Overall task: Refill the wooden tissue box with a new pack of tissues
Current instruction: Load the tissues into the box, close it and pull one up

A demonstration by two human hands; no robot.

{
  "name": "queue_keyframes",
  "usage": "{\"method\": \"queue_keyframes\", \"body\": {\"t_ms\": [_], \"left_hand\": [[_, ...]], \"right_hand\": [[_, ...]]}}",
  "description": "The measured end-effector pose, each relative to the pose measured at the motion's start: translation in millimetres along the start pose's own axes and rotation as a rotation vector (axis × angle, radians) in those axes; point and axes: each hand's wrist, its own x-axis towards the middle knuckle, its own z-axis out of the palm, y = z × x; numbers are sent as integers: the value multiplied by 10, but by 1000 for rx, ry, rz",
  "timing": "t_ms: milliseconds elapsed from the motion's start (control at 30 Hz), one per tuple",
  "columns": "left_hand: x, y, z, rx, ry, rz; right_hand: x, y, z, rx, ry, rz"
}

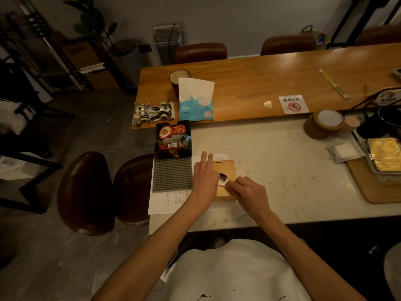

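The wooden tissue box [225, 181] sits near the front edge of the white bench [271, 159]. My left hand [205, 177] lies on its left side, two fingers straight. My right hand [246, 191] pinches the lid's near edge. The new blue tissue pack [196, 105] stands far back, on the brown bench [249, 88].

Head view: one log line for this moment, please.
stage: box being handled | left hand: on lid | right hand: at box edge | pack: untouched on far table

Head-worn wide view, angled forward and down, table [271, 161] close below
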Motion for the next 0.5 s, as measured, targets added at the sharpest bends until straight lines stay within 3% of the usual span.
{"method": "queue_keyframes", "body": {"t_ms": [500], "left_hand": [[55, -19, -42, -14, -65, 15]], "right_hand": [[6, 11, 4, 60, -41, 22]]}}
